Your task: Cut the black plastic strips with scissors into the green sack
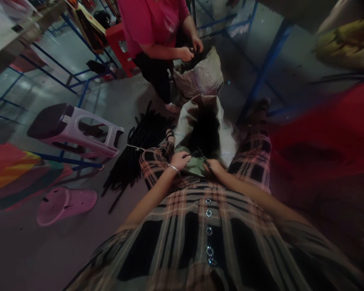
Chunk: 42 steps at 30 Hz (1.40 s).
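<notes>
My left hand (179, 161) and right hand (214, 165): fingers of both clenched on thin black strips (198, 152), over the sack (185, 121) wedged between my knees for reach.

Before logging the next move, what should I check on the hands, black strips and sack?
1. Left hand closed on a black strip: ok.
2. Right hand closed on a strip too, same one or another: cannot tell.
3. Sack open between the knees: ok.
4. Sack's contents, too dark: cannot tell.
5. Bundle of black strips on the floor by the left knee: ok.
6. Co-worker's hands at their own sack, apart: ok.
</notes>
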### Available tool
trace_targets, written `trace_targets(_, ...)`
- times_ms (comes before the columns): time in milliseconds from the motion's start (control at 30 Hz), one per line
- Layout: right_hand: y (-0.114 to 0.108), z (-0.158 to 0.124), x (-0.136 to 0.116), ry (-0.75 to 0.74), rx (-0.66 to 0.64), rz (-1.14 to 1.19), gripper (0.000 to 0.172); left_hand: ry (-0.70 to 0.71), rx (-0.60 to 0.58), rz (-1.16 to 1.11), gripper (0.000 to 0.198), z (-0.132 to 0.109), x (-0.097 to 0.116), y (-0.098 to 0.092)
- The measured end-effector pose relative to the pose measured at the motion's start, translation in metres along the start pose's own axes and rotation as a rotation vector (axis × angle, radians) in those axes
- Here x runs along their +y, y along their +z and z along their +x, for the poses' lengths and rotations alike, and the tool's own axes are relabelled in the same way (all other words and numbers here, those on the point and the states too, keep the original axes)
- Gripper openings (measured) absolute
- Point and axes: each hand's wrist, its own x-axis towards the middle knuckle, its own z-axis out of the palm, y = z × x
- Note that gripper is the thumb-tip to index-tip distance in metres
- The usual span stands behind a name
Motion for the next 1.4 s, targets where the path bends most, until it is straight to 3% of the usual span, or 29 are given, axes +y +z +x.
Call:
trace_targets(200, 0.006, 0.003, 0.002, -0.005, 0.022, -0.058, 0.025, -0.129, -0.026, -0.254, 0.029, -0.004, 0.009, -0.001)
trace_targets(333, 0.007, 0.001, -0.002, -0.084, -0.043, -0.202, 0.026, -0.143, -0.028, -0.336, 0.029, -0.003, 0.016, 0.003)
trace_targets(633, 0.005, -0.003, -0.007, -0.108, -0.071, -0.257, 0.023, -0.056, -0.07, -0.195, 0.03, -0.002, 0.016, 0.02)
trace_targets(1133, 0.003, -0.003, -0.008, -0.059, 0.004, -0.194, 0.019, 0.011, -0.015, -0.08, 0.03, -0.003, 0.006, 0.007)
trace_targets(1400, 0.004, 0.0, -0.005, 0.011, -0.041, -0.149, 0.02, -0.056, -0.037, -0.102, 0.029, 0.002, 0.005, 0.01)
